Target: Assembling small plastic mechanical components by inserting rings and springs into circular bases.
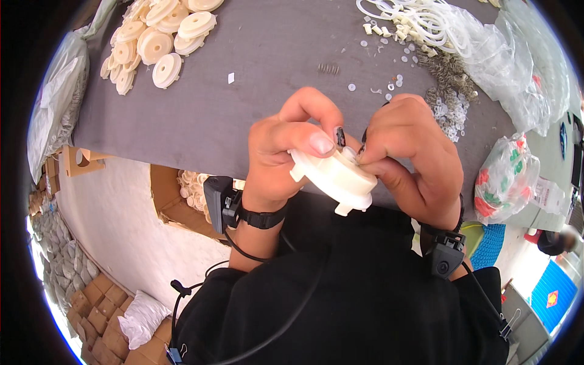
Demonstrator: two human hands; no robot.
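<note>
A cream round plastic part (pixel 334 181) with small tabs on its rim is held tilted above the table's near edge. My left hand (pixel 274 143) is closed round it, thumb on its upper side. At its raised centre my right hand (pixel 413 146) pinches, thumb and fingertips pressed together. A small whitish piece (pixel 348 153) shows between the two hands' fingertips; whether it is loose or belongs to the part, I cannot tell. The right fingers hide most of what they grip.
Cream round parts (pixel 167 70) are heaped at the far left of the grey table (pixel 255 55). Far right lie white tubing rings (pixel 426 21), metal springs (pixel 453 70) and small translucent washers (pixel 451 115). A plastic bag (pixel 507 179) sits at right; a cardboard box (pixel 173 201) stands below left.
</note>
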